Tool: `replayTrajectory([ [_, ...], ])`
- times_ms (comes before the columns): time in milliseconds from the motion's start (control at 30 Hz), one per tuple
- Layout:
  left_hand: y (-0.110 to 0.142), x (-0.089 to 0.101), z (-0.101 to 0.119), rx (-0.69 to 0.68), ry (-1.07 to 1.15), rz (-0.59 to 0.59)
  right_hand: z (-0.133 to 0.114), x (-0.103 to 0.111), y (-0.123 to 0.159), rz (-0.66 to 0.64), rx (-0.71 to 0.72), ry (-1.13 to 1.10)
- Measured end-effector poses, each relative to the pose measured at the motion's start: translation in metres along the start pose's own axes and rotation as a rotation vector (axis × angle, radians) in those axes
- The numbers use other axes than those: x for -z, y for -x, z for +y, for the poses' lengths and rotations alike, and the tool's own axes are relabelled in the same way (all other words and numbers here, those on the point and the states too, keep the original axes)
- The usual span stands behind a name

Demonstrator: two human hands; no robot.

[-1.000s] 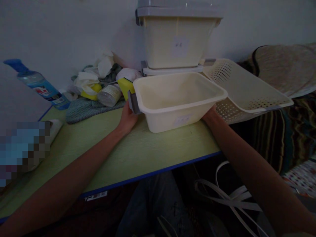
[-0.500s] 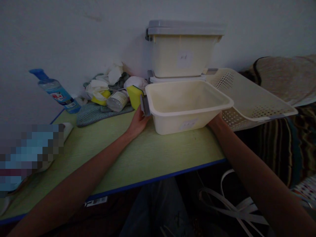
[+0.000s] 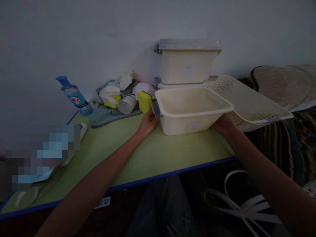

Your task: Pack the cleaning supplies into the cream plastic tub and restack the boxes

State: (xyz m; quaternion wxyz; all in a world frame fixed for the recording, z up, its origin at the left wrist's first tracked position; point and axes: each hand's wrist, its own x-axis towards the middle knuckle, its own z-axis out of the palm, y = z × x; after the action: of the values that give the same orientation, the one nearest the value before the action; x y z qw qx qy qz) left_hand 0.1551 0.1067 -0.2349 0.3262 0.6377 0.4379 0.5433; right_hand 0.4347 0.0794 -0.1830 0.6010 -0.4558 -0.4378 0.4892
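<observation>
A cream plastic storage box (image 3: pixel 190 123), lidless, stands on the green table between my hands, with a paper label on its front. At its left end my left hand (image 3: pixel 148 123) grips the side, just below the grey latch (image 3: pixel 155 108). My right hand (image 3: pixel 223 123) holds the other end from under the rim, and its fingertips are hidden behind the box. Beside my left hand a yellow sponge (image 3: pixel 144 101) stands against the box. Inside, the box shows only its bare walls.
Behind are a lidded box (image 3: pixel 187 67) on another one, and a perforated basket (image 3: pixel 256 98) at right. A blue bottle (image 3: pixel 77 98), clear jar (image 3: pixel 126 104), grey cloth (image 3: pixel 106 118) and crumpled white wrappings (image 3: pixel 111 92) lie left. White straps (image 3: pixel 247 207) hang below the table's blue edge.
The view has shifted left and up, so everything appears farther right and lower. My hands stay at the box's two ends, and the box seems to keep its place on the table.
</observation>
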Motion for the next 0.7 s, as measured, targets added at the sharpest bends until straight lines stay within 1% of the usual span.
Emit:
replayTrajectory([
  [67,0.001,0.000,0.001,0.020,-0.010,0.002,-0.001,0.007,0.006,0.079,-0.159,-0.063],
  [100,0.001,-0.001,0.002,0.024,-0.011,0.008,0.000,0.011,0.011,0.104,-0.214,-0.068],
  [167,0.002,-0.002,0.002,0.011,-0.013,0.041,0.000,0.020,0.027,0.114,-0.271,-0.051],
  [233,0.002,-0.001,0.003,-0.012,-0.015,0.097,-0.001,0.028,0.042,0.111,-0.316,0.011],
  [300,0.001,0.002,0.004,-0.027,-0.019,0.158,-0.003,0.033,0.056,0.105,-0.298,0.115],
  [400,-0.006,0.016,0.003,-0.033,-0.024,0.262,-0.007,0.038,0.072,0.011,-0.228,0.296],
  [467,-0.011,0.031,0.001,-0.057,-0.060,0.395,-0.010,0.040,0.081,-0.018,-0.177,0.365],
  [533,-0.016,0.048,-0.001,-0.102,-0.140,0.543,-0.012,0.038,0.090,0.013,-0.111,0.443],
  [567,-0.017,0.056,-0.003,-0.117,-0.188,0.603,-0.014,0.036,0.095,0.028,-0.074,0.508],
  [600,-0.018,0.064,-0.004,-0.121,-0.233,0.651,-0.016,0.032,0.101,0.008,-0.046,0.591],
  [633,-0.019,0.070,-0.006,-0.112,-0.263,0.684,-0.019,0.027,0.106,-0.042,-0.024,0.683],
  [700,-0.019,0.080,-0.009,-0.078,-0.308,0.737,-0.026,0.013,0.116,-0.237,-0.004,0.807],
])
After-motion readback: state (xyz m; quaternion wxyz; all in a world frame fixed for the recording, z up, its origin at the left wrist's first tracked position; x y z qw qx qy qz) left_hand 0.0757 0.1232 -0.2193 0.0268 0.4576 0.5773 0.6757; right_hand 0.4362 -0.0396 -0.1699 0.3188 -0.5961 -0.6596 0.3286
